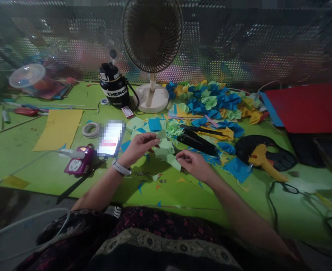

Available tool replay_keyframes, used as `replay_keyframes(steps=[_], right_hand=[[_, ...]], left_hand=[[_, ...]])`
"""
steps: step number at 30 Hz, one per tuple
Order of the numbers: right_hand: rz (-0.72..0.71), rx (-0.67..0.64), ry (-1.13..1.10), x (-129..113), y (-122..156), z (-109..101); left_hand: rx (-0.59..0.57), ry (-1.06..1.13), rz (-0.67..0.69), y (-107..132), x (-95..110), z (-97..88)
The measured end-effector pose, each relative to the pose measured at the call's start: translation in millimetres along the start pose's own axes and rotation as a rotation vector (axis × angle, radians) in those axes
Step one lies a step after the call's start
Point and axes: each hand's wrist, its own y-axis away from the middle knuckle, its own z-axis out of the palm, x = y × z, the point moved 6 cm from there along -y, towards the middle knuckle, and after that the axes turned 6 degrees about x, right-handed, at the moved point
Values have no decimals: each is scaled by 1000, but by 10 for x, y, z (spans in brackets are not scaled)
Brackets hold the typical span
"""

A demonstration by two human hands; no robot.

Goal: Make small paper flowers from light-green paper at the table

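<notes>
Over the middle of the table, a piece of pale green paper [164,151] stretches between my hands. My left hand [142,146], with a white band on its wrist, pinches the upper left edge. At the lower right end, my right hand [195,164] has its fingertips closed on the paper. Whether it is one piece or overlapping pieces I cannot tell. Just beyond the right hand lies a black stapler [198,142], beside a crumpled pale green paper piece [175,128]. A small blue paper square [154,124] rests behind the left hand.
A fan [151,99] and a black bottle [115,90] stand at the back. Folded paper flowers [211,101] pile up beside them. Left are a lit phone [111,139], a tape roll [90,130] and a purple plug adapter [77,163]. A yellow-handled glue gun [263,160] lies right.
</notes>
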Motion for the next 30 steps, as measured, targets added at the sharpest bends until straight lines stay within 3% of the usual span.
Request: replay_keyframes(steps=[3, 7, 10, 12, 13, 14, 16, 18, 23, 30], right_hand=[[-42, -116, 64, -43, 39, 76], [-89, -164, 111, -78, 64, 115], [-74, -169, 72, -71, 62, 119], [-61, -150, 30, -62, 52, 107], [-60, -132, 9, -60, 46, 95], [-66, -107, -9, -60, 38, 79], [-81, -46, -44, -65, 26, 42], [-86, 0, -81, -69, 22, 21], [-63, 60, -142, -71, 43, 10], [-30, 82, -201, -62, 19, -42]], left_hand=[[130, -102, 69, -73, -4, -148], [182, -348, 134, -98, -29, -190], [329, -621, 262, 11, 134, -195], [405, -677, 369, 127, 290, -159], [348, -640, 380, 163, 322, -103], [219, -575, 351, 182, 310, -15], [-142, -409, 188, 222, 174, 219], [-320, -268, 71, 261, 43, 364], [-321, -85, -130, 243, -194, 444], [-290, 65, -220, 262, -160, 446]])
